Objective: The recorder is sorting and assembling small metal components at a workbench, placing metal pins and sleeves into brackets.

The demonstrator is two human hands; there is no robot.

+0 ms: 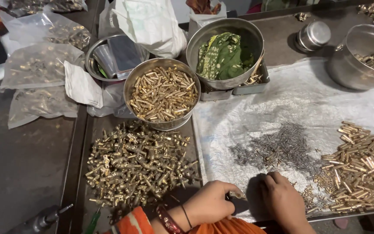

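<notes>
From the head camera, two bare hands are seen low in the frame, at about six o'clock. The left hand (211,203) is curled, and a small brass piece (237,195) is pinched at its fingertips, just at the edge of the white sheet (282,95). The right hand (282,201) is laid palm down on that sheet with its fingers bent together; whether anything is gripped beneath them cannot be told. Bangles (167,220) are worn on the left wrist.

At ten o'clock from the left hand, a heap of brass fittings (137,164) is spread on the dark tray. At twelve o'clock from that heap, a steel bowl (162,93) filled with brass tubes is placed. At one o'clock from the right hand, a scatter of small grey springs (278,149) lies on the sheet, and at three o'clock a pile of brass tubes (362,167) is seen, near the fingers.

Farther back, at twelve o'clock, a larger steel pot (224,52) holding green cloth is set. A steel vessel (360,56) stands at two o'clock, and clear bags of parts (40,65) are laid at ten o'clock.
</notes>
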